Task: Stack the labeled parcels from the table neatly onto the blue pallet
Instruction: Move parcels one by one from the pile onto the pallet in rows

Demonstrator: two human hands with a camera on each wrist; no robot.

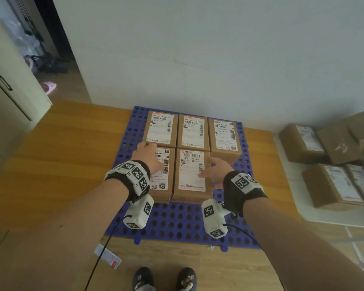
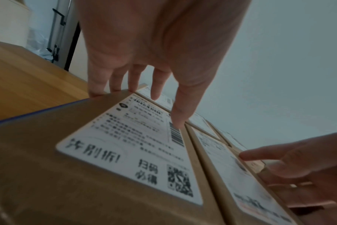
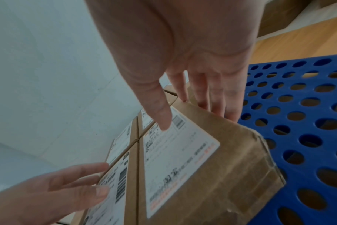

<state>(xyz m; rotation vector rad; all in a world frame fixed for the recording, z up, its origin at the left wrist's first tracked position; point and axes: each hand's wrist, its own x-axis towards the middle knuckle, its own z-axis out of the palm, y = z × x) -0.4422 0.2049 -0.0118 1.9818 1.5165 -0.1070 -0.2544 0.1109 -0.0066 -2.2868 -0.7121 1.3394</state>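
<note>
The blue pallet (image 1: 177, 223) lies on the wooden floor against the wall. It carries three labeled parcels in a back row (image 1: 192, 132) and two in front. My left hand (image 1: 147, 154) rests on the front left parcel (image 1: 160, 192). Its straight fingers (image 2: 113, 79) reach that parcel's far left edge and its thumb lies on the label (image 2: 125, 144). My right hand (image 1: 216, 171) is at the front middle parcel (image 1: 191, 175). Its thumb (image 3: 160, 112) lies on the label and its straight fingers run down the parcel's right side (image 3: 217, 103). The two front parcels touch side by side.
Several more labeled parcels (image 1: 334, 185) sit on a white table (image 1: 292, 198) at the right. A pale cabinet (image 1: 13, 97) and a doorway are at the left. My feet (image 1: 164, 278) and a small white packet (image 1: 107, 256) are near the pallet's front edge.
</note>
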